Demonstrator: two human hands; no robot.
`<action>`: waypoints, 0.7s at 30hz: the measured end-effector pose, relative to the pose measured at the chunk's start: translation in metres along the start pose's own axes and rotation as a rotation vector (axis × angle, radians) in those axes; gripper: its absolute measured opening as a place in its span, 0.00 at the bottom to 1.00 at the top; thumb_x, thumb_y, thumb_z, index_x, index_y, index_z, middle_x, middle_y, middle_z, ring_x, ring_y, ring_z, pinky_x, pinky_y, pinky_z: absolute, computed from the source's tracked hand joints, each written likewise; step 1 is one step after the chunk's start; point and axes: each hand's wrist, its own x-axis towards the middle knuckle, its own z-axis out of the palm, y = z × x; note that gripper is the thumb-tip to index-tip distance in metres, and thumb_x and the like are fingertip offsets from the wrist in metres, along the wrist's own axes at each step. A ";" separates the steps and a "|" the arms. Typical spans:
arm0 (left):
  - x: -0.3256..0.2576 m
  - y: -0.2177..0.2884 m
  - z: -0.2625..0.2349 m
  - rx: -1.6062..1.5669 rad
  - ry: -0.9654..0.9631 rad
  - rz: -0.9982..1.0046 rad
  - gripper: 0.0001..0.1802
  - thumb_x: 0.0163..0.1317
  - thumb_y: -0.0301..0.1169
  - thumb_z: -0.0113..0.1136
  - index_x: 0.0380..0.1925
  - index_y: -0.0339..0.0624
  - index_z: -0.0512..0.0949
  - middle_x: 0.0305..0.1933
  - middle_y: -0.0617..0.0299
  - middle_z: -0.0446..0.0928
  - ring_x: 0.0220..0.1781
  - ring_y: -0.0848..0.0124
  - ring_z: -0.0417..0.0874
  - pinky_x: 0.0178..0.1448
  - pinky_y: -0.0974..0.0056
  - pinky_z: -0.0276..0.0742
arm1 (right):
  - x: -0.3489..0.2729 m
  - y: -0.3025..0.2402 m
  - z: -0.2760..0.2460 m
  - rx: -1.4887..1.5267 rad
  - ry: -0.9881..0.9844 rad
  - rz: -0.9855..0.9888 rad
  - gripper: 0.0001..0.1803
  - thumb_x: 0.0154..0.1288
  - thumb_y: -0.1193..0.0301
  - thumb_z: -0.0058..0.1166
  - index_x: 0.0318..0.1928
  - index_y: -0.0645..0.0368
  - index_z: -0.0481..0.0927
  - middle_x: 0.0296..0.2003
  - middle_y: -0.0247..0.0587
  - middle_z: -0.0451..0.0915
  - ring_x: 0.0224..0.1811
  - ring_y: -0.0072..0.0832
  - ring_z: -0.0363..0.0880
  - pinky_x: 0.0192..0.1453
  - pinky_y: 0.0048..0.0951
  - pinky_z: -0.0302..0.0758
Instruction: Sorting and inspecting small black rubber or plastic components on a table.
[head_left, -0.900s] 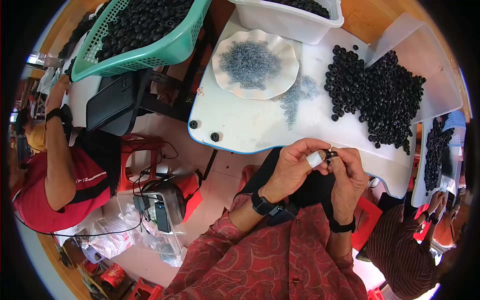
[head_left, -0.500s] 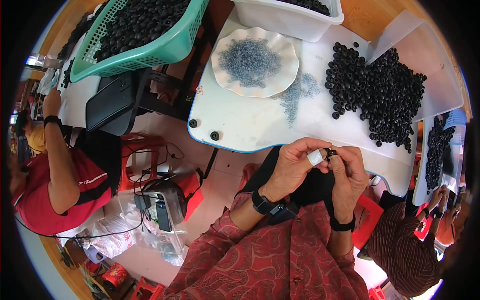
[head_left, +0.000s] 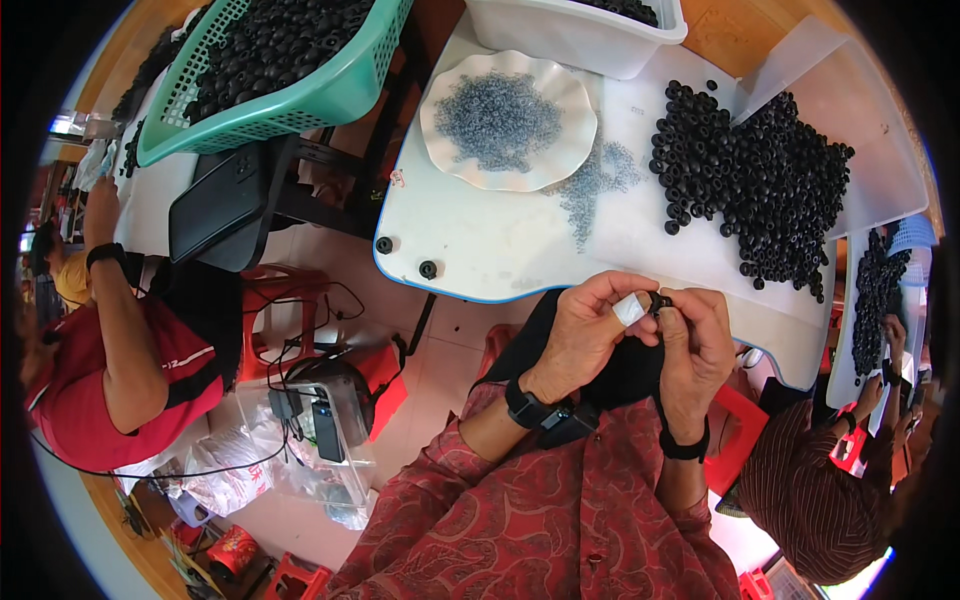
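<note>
Here a small black ring sits between the two hands, just above the person's lap and right at the near edge of the white bench. The left hand pinches it with fingertips closed, and one finger carries a white wrap; the right hand is also curled tight and presses on the same ring from the other side, so the hands touch each other. If a clear bead is already fitted in the ring, I cannot tell, because the piece is too small. Further out on the bench lies a large heap of black rings, and it looks to me that most of the work is still waiting there. A white wavy plate holds many small clear beads, and some of them are spilled beside it. Two single black rings lie apart near the left edge of the bench. A green basket full of black pieces and a white tub stand behind. Other people work on both sides.
</note>
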 end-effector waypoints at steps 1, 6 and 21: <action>0.000 -0.002 -0.001 -0.017 -0.003 0.005 0.12 0.69 0.26 0.57 0.50 0.34 0.78 0.39 0.59 0.80 0.37 0.74 0.82 0.42 0.67 0.84 | 0.000 0.000 0.000 -0.006 -0.002 -0.004 0.07 0.64 0.81 0.58 0.43 0.64 0.82 0.38 0.35 0.74 0.36 0.21 0.73 0.41 0.20 0.71; -0.001 -0.010 -0.003 -0.055 0.008 0.003 0.11 0.69 0.26 0.57 0.49 0.35 0.78 0.38 0.59 0.81 0.35 0.74 0.82 0.40 0.67 0.85 | 0.000 0.000 -0.002 -0.040 -0.015 -0.011 0.08 0.64 0.82 0.58 0.43 0.64 0.82 0.37 0.35 0.74 0.35 0.21 0.73 0.39 0.21 0.71; -0.007 0.002 0.004 0.248 0.047 -0.016 0.11 0.70 0.23 0.54 0.48 0.29 0.78 0.41 0.54 0.82 0.39 0.70 0.86 0.44 0.64 0.88 | -0.003 0.005 -0.010 -0.222 -0.066 -0.123 0.11 0.61 0.85 0.57 0.43 0.64 0.81 0.36 0.40 0.75 0.35 0.28 0.77 0.38 0.24 0.74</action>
